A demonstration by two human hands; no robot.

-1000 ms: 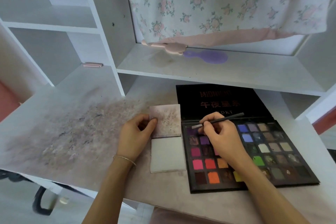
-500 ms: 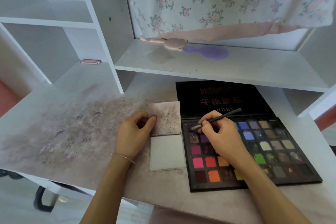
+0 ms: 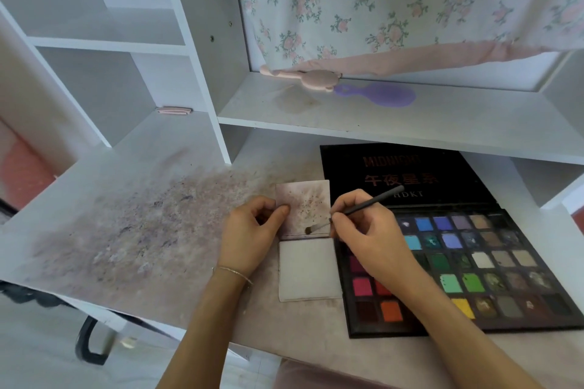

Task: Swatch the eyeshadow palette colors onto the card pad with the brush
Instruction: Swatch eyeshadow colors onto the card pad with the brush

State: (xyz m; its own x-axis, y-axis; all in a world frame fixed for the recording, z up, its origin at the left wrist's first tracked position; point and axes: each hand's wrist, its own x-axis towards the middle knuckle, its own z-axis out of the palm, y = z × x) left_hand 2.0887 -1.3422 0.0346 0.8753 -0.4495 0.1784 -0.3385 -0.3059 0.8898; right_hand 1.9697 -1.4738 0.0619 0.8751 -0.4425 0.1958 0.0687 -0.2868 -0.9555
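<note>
In the head view, the left hand [image 3: 252, 232] pinches the card pad [image 3: 305, 240] at its left edge, likely to steady its stained flap on the table [image 3: 132, 230]. The right hand [image 3: 363, 230] grips the brush [image 3: 357, 207] pencil-fashion, tip touching the flap. Just beside it lies the open eyeshadow palette [image 3: 467, 265]; its lid reads "HDKT", with blurred "MIDNIGHT".

right hand [image 3: 369, 230] shifted left, brush [image 3: 357, 207] tip now on card pad [image 3: 303, 208]
</note>
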